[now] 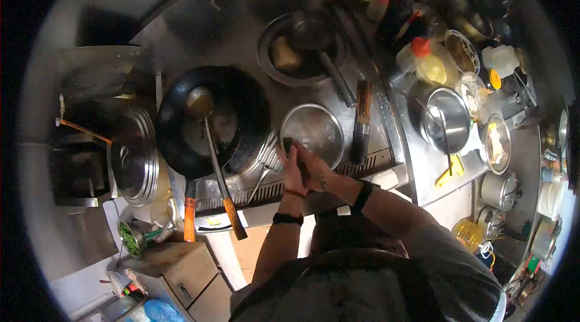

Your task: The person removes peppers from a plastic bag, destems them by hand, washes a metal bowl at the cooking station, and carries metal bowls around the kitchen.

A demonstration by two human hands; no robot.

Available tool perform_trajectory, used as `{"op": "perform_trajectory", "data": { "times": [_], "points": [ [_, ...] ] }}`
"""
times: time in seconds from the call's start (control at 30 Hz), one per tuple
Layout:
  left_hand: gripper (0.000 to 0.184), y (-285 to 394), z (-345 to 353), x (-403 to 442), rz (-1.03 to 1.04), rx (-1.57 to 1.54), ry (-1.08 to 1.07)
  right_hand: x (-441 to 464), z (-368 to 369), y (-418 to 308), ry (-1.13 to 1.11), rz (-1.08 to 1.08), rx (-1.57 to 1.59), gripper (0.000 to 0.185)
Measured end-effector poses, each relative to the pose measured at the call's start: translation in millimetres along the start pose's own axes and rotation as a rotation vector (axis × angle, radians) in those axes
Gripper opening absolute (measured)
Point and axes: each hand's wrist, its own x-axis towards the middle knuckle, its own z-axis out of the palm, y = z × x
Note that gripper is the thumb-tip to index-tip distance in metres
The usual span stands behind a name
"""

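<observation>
Close together at the near edge of a round steel bowl (pixel 315 125) are my left hand (pixel 292 172) and my right hand (pixel 319 172). Their fingers are bent toward each other, and a small dark piece shows at the fingertips, too unclear to name. The bowl rests on the steel stove top and has a pale, shiny inside. Left of my hands, a wire skimmer (pixel 269 156) leans by a large black wok (pixel 235 110). A ladle (pixel 208 119) with a wooden handle lies in that wok.
Behind the bowl, a dark pan (pixel 308 32) sits in a wide basin (pixel 266 59). A dark-handled tool (pixel 360 128) lies to the right. Farther right stand a steel pot (pixel 462 128), bottles and ingredient bowls. A stack of lids (pixel 142 159) is at left, above a cardboard box (pixel 187 267).
</observation>
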Motion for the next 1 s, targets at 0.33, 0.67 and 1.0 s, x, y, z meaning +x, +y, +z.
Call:
{"op": "perform_trajectory", "data": {
  "times": [0.33, 0.67, 1.0],
  "points": [
    [0.066, 34.6, 3.0, 12.7, 0.421, 0.768, -0.174, -29.7, -54.2, 147.2, 0.093, 0.388, 0.44, 0.027],
    [0.055, 39.1, 21.4, 17.5, 0.609, 0.875, -0.167, 1.5, -7.5, 43.2, 0.239, 0.134, 0.355, 0.043],
    [0.063, 38.1, 12.0, 36.2, 0.21, 0.715, -0.145, -3.5, 0.6, 17.4, -0.024, 0.168, -0.614, 0.048]
  ]
}}
